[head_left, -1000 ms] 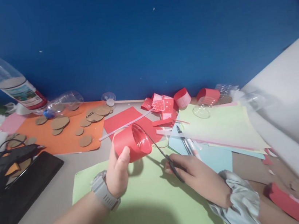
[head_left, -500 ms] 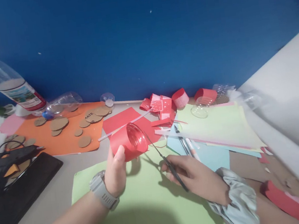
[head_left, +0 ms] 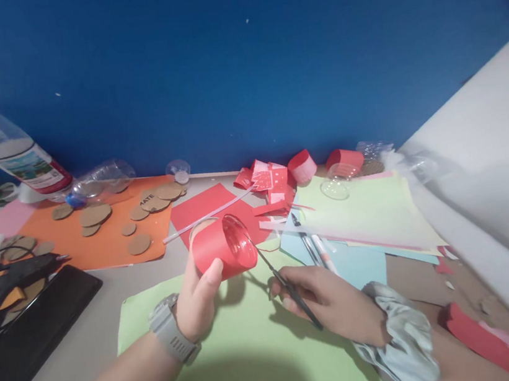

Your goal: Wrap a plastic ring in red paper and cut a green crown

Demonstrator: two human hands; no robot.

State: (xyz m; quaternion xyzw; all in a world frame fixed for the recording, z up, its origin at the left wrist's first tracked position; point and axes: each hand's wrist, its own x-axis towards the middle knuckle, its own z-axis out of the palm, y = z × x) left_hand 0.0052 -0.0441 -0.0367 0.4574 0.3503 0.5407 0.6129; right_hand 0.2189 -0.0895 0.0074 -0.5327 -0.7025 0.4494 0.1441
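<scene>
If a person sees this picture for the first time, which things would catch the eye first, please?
Probably the bright red cylinder in the left hand, near the middle, with the tip of what look like scissors in the right hand at its open rim. Behind, the deep blue wall fills the upper part. At the left, cardboard discs lie on an orange sheet.

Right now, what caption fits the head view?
Left hand grips a red-wrapped cup while right hand holds scissors at its rim.
</scene>
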